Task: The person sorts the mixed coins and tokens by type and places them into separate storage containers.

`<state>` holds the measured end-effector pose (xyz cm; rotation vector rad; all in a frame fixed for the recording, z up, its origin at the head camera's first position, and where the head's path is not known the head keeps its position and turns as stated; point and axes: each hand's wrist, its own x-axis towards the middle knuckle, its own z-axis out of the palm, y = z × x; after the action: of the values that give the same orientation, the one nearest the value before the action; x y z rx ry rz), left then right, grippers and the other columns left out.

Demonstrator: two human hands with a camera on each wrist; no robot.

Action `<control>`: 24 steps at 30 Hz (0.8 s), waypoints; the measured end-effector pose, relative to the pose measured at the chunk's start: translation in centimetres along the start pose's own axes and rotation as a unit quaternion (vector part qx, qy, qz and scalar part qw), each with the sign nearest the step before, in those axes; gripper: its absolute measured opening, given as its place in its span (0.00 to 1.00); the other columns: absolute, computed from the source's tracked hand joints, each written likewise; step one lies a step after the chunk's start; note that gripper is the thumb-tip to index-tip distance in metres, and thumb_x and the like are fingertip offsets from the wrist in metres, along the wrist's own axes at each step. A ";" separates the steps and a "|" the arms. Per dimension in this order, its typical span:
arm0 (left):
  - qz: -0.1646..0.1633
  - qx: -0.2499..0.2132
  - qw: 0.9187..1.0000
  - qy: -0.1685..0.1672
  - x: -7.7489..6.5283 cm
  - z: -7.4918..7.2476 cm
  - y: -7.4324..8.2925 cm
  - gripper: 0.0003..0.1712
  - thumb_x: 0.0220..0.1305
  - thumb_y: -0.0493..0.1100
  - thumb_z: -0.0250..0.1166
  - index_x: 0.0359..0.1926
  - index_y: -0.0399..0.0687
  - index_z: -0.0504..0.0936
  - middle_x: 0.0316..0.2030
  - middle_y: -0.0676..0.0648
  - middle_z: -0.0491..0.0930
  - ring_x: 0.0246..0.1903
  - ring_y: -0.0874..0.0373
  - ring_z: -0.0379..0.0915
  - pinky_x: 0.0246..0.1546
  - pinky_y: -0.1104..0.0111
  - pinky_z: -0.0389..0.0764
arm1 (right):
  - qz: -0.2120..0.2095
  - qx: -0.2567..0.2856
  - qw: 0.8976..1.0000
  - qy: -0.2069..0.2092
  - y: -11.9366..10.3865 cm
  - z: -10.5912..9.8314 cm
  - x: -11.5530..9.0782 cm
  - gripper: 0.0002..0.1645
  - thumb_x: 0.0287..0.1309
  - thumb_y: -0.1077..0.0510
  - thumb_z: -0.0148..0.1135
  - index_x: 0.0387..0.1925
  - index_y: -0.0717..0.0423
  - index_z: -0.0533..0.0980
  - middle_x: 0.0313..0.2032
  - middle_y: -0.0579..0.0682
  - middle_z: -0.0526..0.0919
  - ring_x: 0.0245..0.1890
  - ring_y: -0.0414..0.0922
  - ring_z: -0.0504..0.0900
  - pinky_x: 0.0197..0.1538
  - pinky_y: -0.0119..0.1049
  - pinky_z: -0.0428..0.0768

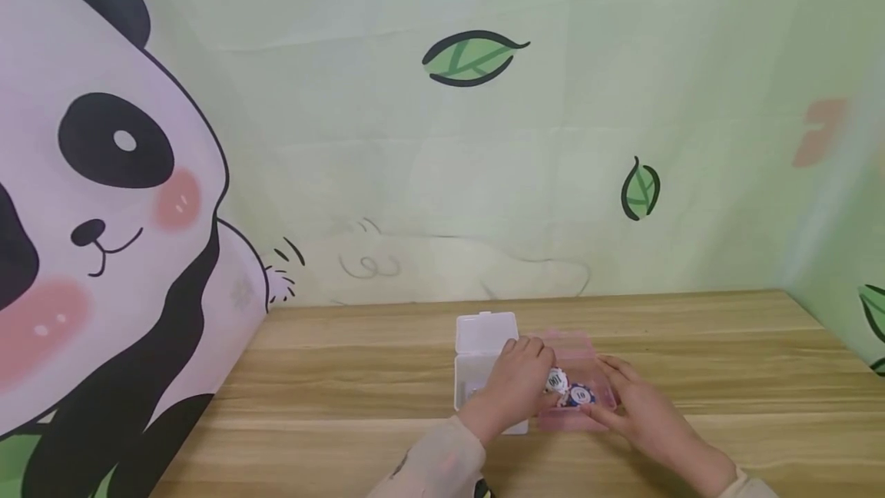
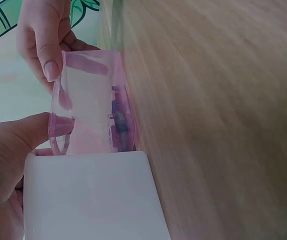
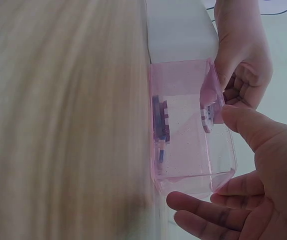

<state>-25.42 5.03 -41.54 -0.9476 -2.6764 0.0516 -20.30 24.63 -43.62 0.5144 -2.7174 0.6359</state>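
Note:
A pink see-through box (image 1: 572,423) with a raised lid stands on the table. My right hand (image 1: 646,413) grips its right side, thumb at the near wall and fingers at the far corner. My left hand (image 1: 515,379) reaches into the box from the left and pinches a white poker chip (image 3: 208,118) near the rim; its fingers are partly hidden. In the head view this chip (image 1: 556,381) reads 100. A blue chip (image 1: 581,395) marked 10 lies lower in the box, among other chips (image 3: 160,122) at the bottom.
Left of the pink box and close against it stands a white box (image 1: 486,333) with its lid folded back; my left forearm covers part of it. The wooden table (image 1: 346,375) meets a printed panda cloth (image 1: 415,175) at the back.

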 end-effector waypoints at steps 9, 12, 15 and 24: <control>-0.008 -0.011 1.000 -0.017 0.3 -0.1 0.0 0.21 0.54 0.60 0.69 0.41 0.53 0.77 0.39 0.56 0.76 0.43 0.61 0.70 0.44 0.72 0.68 | 0.002 -0.003 1.000 -0.002 0.0 0.0 0.0 0.43 0.54 0.43 0.67 0.59 0.71 0.69 0.60 0.69 0.71 0.49 0.61 0.81 0.53 0.56 0.79; -0.008 -0.013 1.000 -0.018 0.3 -0.2 0.0 0.21 0.54 0.60 0.69 0.41 0.53 0.77 0.39 0.55 0.76 0.43 0.61 0.70 0.44 0.72 0.68 | 0.004 -0.004 1.000 -0.002 0.0 -0.1 0.0 0.42 0.54 0.43 0.67 0.59 0.71 0.69 0.60 0.68 0.71 0.48 0.60 0.81 0.53 0.56 0.79; -0.010 -0.018 1.000 -0.014 0.3 -0.1 -0.1 0.21 0.54 0.60 0.69 0.42 0.53 0.77 0.40 0.55 0.76 0.43 0.61 0.69 0.44 0.72 0.68 | 0.005 -0.004 1.000 -0.002 -0.1 -0.1 0.0 0.42 0.54 0.43 0.66 0.59 0.71 0.69 0.61 0.68 0.71 0.49 0.61 0.81 0.53 0.56 0.79; -0.012 -0.033 0.999 0.014 -0.1 0.1 -0.2 0.19 0.54 0.57 0.68 0.42 0.52 0.77 0.37 0.56 0.74 0.40 0.62 0.66 0.41 0.73 0.66 | 0.008 -0.002 1.000 -0.005 -0.1 -0.1 0.0 0.43 0.54 0.42 0.66 0.59 0.72 0.69 0.61 0.68 0.71 0.50 0.62 0.80 0.53 0.56 0.79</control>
<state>-25.47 4.79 -41.61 -0.9281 -2.6784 -0.0543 -20.20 24.55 -43.51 0.4961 -2.7336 0.6333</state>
